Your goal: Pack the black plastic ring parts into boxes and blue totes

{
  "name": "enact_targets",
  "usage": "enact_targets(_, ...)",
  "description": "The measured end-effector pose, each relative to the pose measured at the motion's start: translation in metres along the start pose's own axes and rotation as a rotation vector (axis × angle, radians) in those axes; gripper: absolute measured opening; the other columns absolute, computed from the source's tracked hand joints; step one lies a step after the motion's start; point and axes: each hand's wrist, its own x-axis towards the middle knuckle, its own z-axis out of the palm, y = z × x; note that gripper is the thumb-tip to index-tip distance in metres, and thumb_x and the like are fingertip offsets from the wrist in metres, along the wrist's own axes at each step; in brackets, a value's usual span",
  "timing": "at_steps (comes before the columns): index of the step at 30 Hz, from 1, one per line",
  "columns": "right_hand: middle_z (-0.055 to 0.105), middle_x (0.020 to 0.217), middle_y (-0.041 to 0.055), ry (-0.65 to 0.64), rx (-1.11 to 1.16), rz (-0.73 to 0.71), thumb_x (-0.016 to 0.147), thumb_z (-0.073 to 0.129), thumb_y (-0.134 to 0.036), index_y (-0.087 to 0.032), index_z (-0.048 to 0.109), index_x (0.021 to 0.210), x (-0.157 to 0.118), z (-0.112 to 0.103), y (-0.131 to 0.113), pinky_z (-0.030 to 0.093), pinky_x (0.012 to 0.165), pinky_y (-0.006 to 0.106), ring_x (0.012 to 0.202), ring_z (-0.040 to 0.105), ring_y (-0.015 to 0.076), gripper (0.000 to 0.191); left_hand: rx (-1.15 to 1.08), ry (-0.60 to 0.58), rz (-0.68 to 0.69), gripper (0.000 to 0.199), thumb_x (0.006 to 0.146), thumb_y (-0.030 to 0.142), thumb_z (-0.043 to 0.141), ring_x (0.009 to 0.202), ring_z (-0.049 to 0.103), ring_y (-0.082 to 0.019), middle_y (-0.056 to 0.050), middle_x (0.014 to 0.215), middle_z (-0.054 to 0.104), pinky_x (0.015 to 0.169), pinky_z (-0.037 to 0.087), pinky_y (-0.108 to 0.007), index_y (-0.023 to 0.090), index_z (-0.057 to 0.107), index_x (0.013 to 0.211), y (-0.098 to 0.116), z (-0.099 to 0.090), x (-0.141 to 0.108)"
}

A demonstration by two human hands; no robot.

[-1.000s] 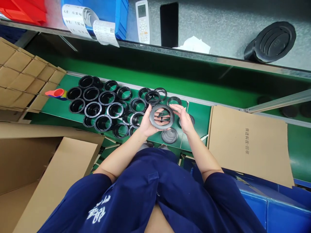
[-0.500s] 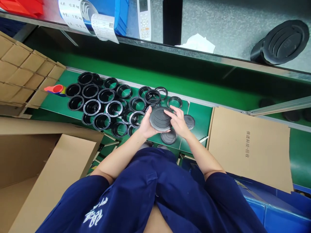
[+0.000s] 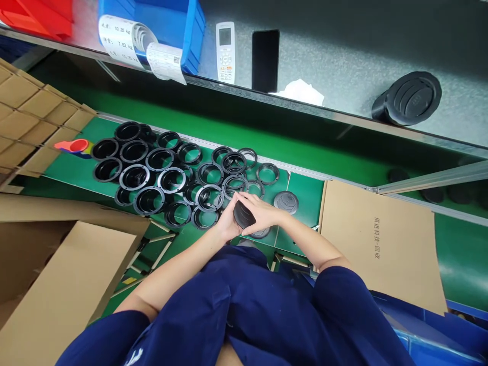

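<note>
Near the front edge of the green tabletop (image 3: 305,195), the left hand (image 3: 229,219) and right hand (image 3: 263,212) both hold a black round part (image 3: 242,215) tight between them. Many black rings (image 3: 160,170) lie just behind.

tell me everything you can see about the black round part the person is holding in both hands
The black round part looks like matt moulded plastic, a disc seen mostly edge-on, so little of its face shows. Both hands clasp it: the left hand cups its left side from below, and the right hand lies over its top and right with fingers spread. It is held above the green table, close to the cluster of black rings, just above another ribbed black disc.
</note>
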Motion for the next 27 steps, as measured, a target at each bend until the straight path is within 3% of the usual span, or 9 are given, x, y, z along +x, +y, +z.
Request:
enact_targets(3,0.027,0.163,0.0201,0.176,-0.055,0.031,0.072,0.080,-0.063,-0.019,0.015,0.167,0.010,-0.019,0.029,0.031,0.121,0.056,0.149,0.028,0.0379,0.123,0.039,0.022,-0.020,0.068,0.095,0.072,0.049,0.125,0.063,-0.035,-0.017,0.128,0.069,0.105,0.050,-0.057,0.021,0.057,0.140,0.004,0.003,-0.004)
enact_targets(5,0.029,0.160,0.0228,0.396,-0.129,0.277,0.076,0.077,-0.059,-0.015,0.019,0.165,0.024,-0.035,0.059,0.030,0.120,0.057,0.148,0.027,0.0398,0.116,0.090,0.042,-0.009,0.067,0.096,0.070,0.049,0.134,0.056,-0.035,-0.018,0.138,0.063,0.110,0.044,-0.062,0.023,0.054,0.142,0.008,0.004,-0.009)
enact_targets(7,0.028,0.159,0.0257,0.524,-0.202,0.539,0.078,0.074,-0.057,-0.011,0.017,0.164,0.040,-0.047,0.092,0.030,0.117,0.060,0.145,0.028,0.0430,0.114,0.125,0.052,0.009,0.060,0.098,0.063,0.050,0.137,0.054,-0.033,-0.019,0.143,0.060,0.113,0.042,-0.060,0.020,0.057,0.139,0.009,0.002,-0.015)
enact_targets(11,0.028,0.159,0.0279,0.414,-0.309,0.702,0.080,0.072,-0.058,-0.009,0.017,0.164,0.059,-0.052,0.141,0.028,0.116,0.061,0.143,0.029,0.0453,0.112,0.158,0.074,-0.022,0.043,0.099,0.048,0.058,0.126,0.062,-0.030,-0.019,0.136,0.064,0.111,0.047,-0.051,0.015,0.064,0.126,0.005,-0.017,-0.025)
enact_targets(15,0.018,0.166,0.0274,0.262,-0.420,0.723,0.089,0.060,-0.062,-0.009,0.014,0.165,0.049,-0.054,0.157,0.010,0.123,0.063,0.153,0.016,0.0427,0.104,0.316,0.125,0.045,0.039,0.090,0.043,0.071,0.115,0.066,-0.030,-0.017,0.123,0.069,0.105,0.051,-0.047,0.017,0.069,0.118,-0.007,-0.047,-0.027)
enact_targets(18,0.003,0.171,0.0222,0.375,-0.505,0.747,0.100,0.038,-0.061,-0.011,0.012,0.166,0.039,-0.064,0.156,0.001,0.124,0.064,0.158,0.000,0.0389,0.087,0.764,0.200,0.211,0.047,0.083,0.051,0.076,0.116,0.064,-0.035,-0.018,0.117,0.070,0.108,0.046,-0.052,0.017,0.072,0.116,-0.025,-0.064,-0.014)
enact_targets(21,-0.003,0.173,0.0189,0.543,-0.576,0.741,0.104,0.024,-0.056,-0.012,0.010,0.167,0.040,-0.065,0.155,0.000,0.123,0.066,0.158,-0.005,0.0368,0.078,1.386,0.085,0.384,0.063,0.081,0.052,0.077,0.143,0.042,-0.041,-0.021,0.146,0.056,0.122,0.026,-0.060,0.021,0.065,0.134,-0.048,-0.068,0.012)
enact_targets(24,0.005,0.172,0.0199,0.396,-0.540,0.757,0.104,0.025,-0.055,-0.014,0.017,0.166,0.044,-0.057,0.160,0.002,0.120,0.072,0.158,0.001,0.0392,0.075,1.879,-0.090,0.399,0.105,0.069,0.051,0.087,0.158,0.001,-0.047,-0.022,0.172,0.010,0.121,0.001,-0.071,0.024,0.040,0.159,-0.069,-0.058,0.041)
enact_targets(27,0.002,0.173,0.0182,0.224,-0.524,0.786,0.101,0.030,-0.062,-0.019,0.014,0.167,0.037,-0.052,0.167,0.009,0.119,0.073,0.158,0.002,0.0398,0.080,2.101,-0.086,0.294,0.124,0.059,0.041,0.095,0.154,-0.009,-0.054,-0.024,0.171,-0.006,0.113,0.000,-0.081,0.029,0.028,0.164,-0.086,-0.041,0.062)
